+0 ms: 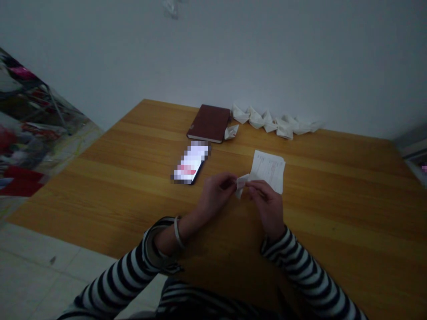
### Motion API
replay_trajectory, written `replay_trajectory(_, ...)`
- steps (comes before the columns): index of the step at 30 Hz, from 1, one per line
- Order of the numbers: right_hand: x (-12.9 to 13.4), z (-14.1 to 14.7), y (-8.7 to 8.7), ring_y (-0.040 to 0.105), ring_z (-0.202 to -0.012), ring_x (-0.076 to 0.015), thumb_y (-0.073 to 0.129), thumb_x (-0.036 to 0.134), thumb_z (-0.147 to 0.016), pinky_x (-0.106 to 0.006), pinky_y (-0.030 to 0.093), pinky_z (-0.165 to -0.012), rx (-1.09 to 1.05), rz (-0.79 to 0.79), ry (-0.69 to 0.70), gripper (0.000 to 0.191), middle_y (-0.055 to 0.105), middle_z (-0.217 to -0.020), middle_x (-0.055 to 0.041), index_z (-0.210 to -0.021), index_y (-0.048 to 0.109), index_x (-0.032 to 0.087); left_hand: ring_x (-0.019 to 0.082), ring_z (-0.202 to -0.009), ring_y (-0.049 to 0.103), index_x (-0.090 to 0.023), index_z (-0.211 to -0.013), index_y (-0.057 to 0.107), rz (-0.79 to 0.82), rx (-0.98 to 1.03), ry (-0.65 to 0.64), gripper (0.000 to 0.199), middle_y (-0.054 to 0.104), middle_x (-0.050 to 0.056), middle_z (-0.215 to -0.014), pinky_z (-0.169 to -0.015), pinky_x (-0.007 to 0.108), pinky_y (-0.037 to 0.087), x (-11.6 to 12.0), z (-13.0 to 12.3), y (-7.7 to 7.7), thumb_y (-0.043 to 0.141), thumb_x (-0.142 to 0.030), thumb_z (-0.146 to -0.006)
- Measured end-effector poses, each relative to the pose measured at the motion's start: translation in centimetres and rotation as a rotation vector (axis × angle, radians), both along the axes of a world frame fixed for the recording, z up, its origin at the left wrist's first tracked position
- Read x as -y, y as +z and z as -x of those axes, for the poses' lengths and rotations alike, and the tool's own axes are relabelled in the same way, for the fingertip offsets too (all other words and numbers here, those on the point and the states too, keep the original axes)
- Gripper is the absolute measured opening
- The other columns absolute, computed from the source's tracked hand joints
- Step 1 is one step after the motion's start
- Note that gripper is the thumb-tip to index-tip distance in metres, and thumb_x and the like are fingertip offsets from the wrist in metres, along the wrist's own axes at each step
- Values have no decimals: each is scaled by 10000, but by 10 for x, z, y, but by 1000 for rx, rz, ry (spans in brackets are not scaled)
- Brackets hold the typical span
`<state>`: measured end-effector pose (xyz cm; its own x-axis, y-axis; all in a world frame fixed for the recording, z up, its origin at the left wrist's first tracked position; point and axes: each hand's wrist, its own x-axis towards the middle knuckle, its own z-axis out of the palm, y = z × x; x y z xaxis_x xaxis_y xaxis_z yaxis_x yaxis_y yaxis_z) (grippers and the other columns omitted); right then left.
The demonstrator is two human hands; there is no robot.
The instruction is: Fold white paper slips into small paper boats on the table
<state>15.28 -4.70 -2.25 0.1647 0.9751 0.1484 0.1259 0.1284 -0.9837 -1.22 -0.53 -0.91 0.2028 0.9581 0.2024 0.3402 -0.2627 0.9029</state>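
Note:
A small folded piece of white paper is held above the table between my two hands. My left hand pinches its left side with thumb and fingers. At the other side, the fingertips of my right hand are closed on the same paper. Just beyond the right hand lies a flat white sheet with faint print, partly covered by that hand. The paper's exact folds are too small to make out.
A lit phone lies left of the hands, with a dark red notebook behind it. One folded paper piece touches the notebook's corner area. Several folded white paper shapes line the wooden table's back edge by the wall.

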Motion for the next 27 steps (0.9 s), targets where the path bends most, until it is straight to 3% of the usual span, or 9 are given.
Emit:
replay_trajectory(3, -1, -2, -3, 644, -763, -178, 687, 261, -810, -321, 533, -711, -73, 67, 19, 85, 708, -842, -34, -849, 750, 219, 123, -638, 598, -163, -793, 629, 60, 37, 23, 84, 652, -4, -704, -585, 220, 462, 0, -1, -4, 702, -163, -751)
replay_trajectory(9, 4, 3, -8, 670, -702, -181, 754, 282, -757, -336, 555, -694, -132, 100, -115, 101, 736, -768, -32, -829, 742, 213, 127, -645, 616, -145, -725, 620, 285, 279, -29, 90, 662, 12, -708, -615, 232, 502, -2, -6, -7, 709, -138, -709)
replay_trajectory(12, 4, 3, -7, 678, -718, -193, 735, 302, -777, -352, 562, -714, -82, 85, -108, 111, 744, -782, -41, -836, 751, 209, 142, -691, 640, -131, -781, 674, 338, 309, -89, 53, 699, 40, -761, -668, 254, 518, -4, -6, -4, 685, -140, -730)
replay_trajectory(16, 0, -2, -3, 684, -807, -211, 679, 315, -825, -373, 560, -783, 9, 52, -71, 148, 749, -869, -59, -884, 762, 208, 173, -803, 655, -137, -878, 723, 334, 275, -213, 159, 724, 67, -861, -773, 292, 513, -4, -5, -1, 623, -254, -834)
replay_trajectory(19, -4, -7, -3, 666, -834, -209, 671, 281, -826, -366, 548, -794, 101, -3, -22, 115, 728, -870, -57, -832, 767, 219, 188, -872, 630, -149, -806, 737, 248, 183, -205, 249, 692, 78, -920, -822, 305, 488, -3, -5, -3, 615, -360, -858)
replay_trajectory(23, -5, -8, -5, 678, -854, -222, 683, 255, -804, -385, 544, -827, 144, 17, 63, 101, 745, -894, -50, -817, 782, 241, 170, -771, 561, -152, -687, 713, 163, 54, -85, 265, 608, 49, -812, -706, 276, 451, -4, -4, -8, 690, -396, -787)
replay_trajectory(27, -3, -6, -4, 714, -813, -243, 708, 324, -782, -407, 568, -806, 22, 185, 94, 163, 784, -886, -46, -887, 793, 233, 156, -675, 543, -149, -666, 702, 242, 73, -182, 355, 596, 33, -682, -629, 262, 421, -6, -1, -9, 621, -450, -835)
